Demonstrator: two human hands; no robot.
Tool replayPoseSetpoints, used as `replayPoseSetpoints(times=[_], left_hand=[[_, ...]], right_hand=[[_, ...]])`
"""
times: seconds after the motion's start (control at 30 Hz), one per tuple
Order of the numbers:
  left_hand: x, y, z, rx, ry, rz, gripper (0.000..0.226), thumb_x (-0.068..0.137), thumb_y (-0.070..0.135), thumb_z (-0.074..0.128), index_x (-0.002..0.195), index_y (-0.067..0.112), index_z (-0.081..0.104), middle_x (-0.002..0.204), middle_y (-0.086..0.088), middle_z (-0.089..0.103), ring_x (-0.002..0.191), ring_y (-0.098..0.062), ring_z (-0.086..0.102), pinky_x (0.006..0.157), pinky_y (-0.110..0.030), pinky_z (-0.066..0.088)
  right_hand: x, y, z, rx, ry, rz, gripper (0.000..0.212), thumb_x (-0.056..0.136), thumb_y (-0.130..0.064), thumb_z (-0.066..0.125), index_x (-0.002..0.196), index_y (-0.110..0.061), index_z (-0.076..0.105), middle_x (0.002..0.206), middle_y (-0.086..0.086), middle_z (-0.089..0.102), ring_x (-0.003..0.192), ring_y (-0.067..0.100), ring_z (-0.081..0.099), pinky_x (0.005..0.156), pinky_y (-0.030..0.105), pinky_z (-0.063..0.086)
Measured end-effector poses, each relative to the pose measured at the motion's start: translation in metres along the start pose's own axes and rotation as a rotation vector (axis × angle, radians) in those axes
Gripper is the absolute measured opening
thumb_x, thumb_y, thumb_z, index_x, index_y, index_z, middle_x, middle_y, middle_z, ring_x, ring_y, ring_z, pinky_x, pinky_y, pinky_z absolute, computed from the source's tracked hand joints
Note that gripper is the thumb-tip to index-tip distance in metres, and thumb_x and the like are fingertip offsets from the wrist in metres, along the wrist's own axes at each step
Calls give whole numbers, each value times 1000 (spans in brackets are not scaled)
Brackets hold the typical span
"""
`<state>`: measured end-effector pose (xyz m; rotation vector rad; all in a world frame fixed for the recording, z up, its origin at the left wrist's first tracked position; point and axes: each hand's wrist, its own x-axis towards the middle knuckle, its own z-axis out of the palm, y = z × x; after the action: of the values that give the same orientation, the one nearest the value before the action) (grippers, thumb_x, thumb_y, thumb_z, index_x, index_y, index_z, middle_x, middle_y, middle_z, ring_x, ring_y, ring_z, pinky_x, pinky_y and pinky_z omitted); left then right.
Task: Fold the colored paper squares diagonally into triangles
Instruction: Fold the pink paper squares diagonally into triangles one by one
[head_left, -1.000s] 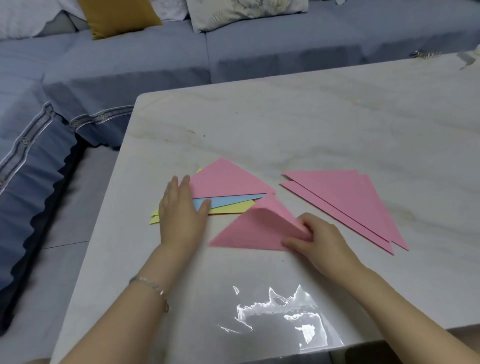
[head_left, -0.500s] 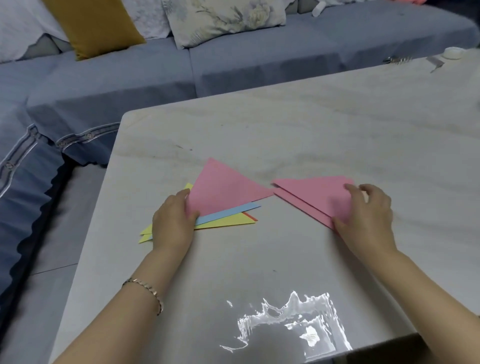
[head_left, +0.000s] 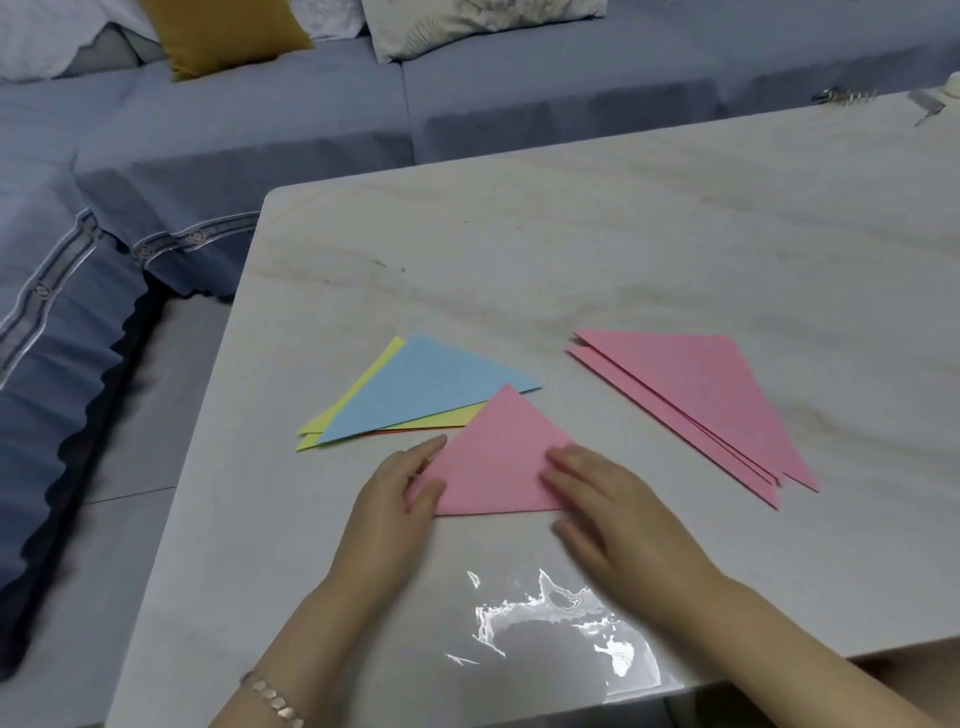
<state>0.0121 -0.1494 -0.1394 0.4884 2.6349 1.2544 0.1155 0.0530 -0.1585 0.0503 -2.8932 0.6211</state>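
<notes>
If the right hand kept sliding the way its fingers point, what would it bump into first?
The right hand rests on the pink triangle; sliding on across it, it would probably reach the blue and yellow paper pile first.

A pale marble-look table (head_left: 649, 244) is reflecting a bright patch of light near its front edge. Behind it, a blue-grey sofa (head_left: 291, 124) is carrying a mustard cushion (head_left: 223, 31) and a floral pillow (head_left: 483, 21).
</notes>
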Motion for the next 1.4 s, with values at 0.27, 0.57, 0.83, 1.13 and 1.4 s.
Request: replayPoseSetpoints(times=[0.27,0.57,0.83,1.13,1.4], left_hand=[[-29,-14,33,495,-49,455,39,99,25,22,121,14,52,127,-8,59,120,-20,51,102,-30,29],[-45,-19,42,674,-140,319,56,98,42,6,135,11,35,140,-4,47,132,-15,31,108,-33,14],[-46,-20,43,724,-118,309,57,98,44,6,137,13,33,143,-1,41,134,-14,27,108,-35,14],[-49,-3,48,783,-91,221,64,97,44,3,130,10,46,135,-6,53,129,-22,40,106,-38,16],[-50,54,107,746,-168,451,49,92,31,26,115,11,65,119,-2,65,107,-22,61,95,-38,30]], right_hand=[[0,-17,12,-145,-31,9,51,97,-38,22,111,-16,66,119,-1,65,112,17,60,95,26,44],[-4,-37,25,-195,-188,-17,63,98,-46,11,125,-11,56,132,1,56,122,14,52,107,25,22],[-32,-12,2,-226,-172,84,58,96,-48,21,128,-12,53,138,0,48,128,12,42,110,22,12],[-54,13,-15,-315,-104,272,56,91,-48,31,127,-11,55,137,1,51,129,15,40,107,30,18],[-59,11,-2,-309,15,398,69,94,-51,15,121,-1,55,125,13,58,117,26,52,102,41,32]])
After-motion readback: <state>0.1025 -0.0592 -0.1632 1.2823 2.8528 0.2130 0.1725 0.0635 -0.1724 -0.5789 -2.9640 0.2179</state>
